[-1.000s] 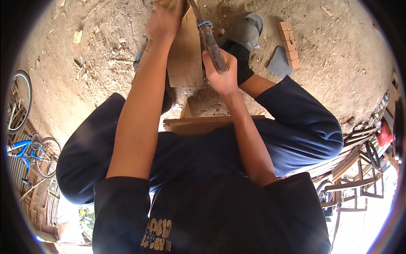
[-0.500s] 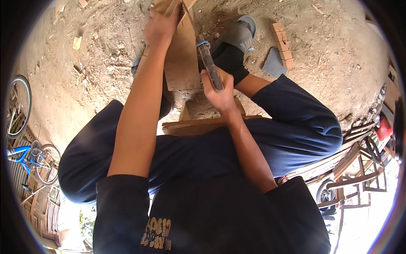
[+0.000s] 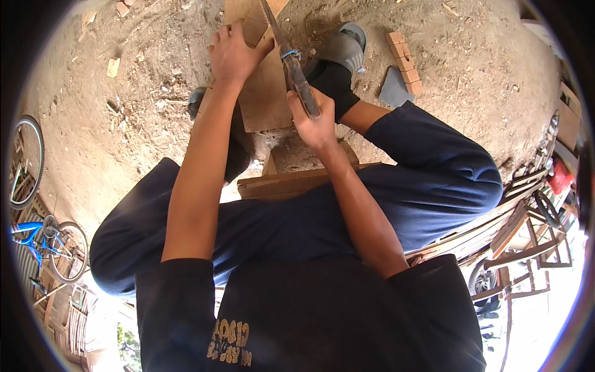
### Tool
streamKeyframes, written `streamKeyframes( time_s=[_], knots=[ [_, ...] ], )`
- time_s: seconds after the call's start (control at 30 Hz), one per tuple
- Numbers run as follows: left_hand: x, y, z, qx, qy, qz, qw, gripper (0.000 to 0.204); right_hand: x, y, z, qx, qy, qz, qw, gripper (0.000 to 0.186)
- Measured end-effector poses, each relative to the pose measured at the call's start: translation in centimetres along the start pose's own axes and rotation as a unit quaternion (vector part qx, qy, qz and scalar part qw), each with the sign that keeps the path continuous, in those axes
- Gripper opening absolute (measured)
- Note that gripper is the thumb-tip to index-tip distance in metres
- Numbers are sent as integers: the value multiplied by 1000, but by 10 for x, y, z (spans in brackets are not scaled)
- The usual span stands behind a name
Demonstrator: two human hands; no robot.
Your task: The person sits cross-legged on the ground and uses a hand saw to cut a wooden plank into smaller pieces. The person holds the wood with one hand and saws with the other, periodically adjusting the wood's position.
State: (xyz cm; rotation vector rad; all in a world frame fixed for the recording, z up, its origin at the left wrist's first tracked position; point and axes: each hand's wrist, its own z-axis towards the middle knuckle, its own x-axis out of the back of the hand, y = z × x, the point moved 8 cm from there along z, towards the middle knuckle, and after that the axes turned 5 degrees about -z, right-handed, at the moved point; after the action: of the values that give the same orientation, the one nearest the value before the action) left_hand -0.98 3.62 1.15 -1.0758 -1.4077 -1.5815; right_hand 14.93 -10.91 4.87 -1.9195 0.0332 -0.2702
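My right hand (image 3: 313, 121) is closed round the dark, worn handle of a hand saw (image 3: 297, 79), which has blue wrapping at the blade's base; its blade slants up to the top edge across a wooden plank (image 3: 263, 108). My left hand (image 3: 235, 56) grips the plank just left of the blade, fingers bent over the wood and thumb reaching toward the saw. The plank lies between my shoes, with more boards (image 3: 273, 187) crosswise below it.
Right of my grey shoe (image 3: 341, 46) lie notched wooden blocks (image 3: 403, 59) and a dark flat piece (image 3: 393, 90) on the dirt ground (image 3: 136, 87). Bicycles (image 3: 59, 245) stand at the left; wooden frames and a red item (image 3: 559, 177) are at the right.
My right hand and the saw have shifted slightly left. My left hand's fingers have shifted and spread a little on the wood. The view has drifted slightly over the scene.
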Motion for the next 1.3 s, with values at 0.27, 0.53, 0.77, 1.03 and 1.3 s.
streamKeyframes(
  time_s=[0.27, 0.53, 0.77, 1.03, 1.3],
  knots=[
    [6, -12, -4, 6, -83, -13, 996, 76, 3, -13, -8, 11, 7, -26, 1000, 21],
    [-3, -26, -30, 22, -121, -34, 992, 80, -6, -21, -17, 1, 11, -18, 1000, 20],
    [-3, -22, -25, 14, -95, -56, 994, 71, -18, -6, -9, 5, 20, 18, 1000, 22],
    [-10, -18, -20, 47, -117, -21, 992, 75, -19, -14, -6, -9, 17, 27, 999, 22],
    [-13, -20, -20, 56, -133, -6, 990, 76, -11, -10, -20, -22, 7, 17, 1000, 24]
  ],
)
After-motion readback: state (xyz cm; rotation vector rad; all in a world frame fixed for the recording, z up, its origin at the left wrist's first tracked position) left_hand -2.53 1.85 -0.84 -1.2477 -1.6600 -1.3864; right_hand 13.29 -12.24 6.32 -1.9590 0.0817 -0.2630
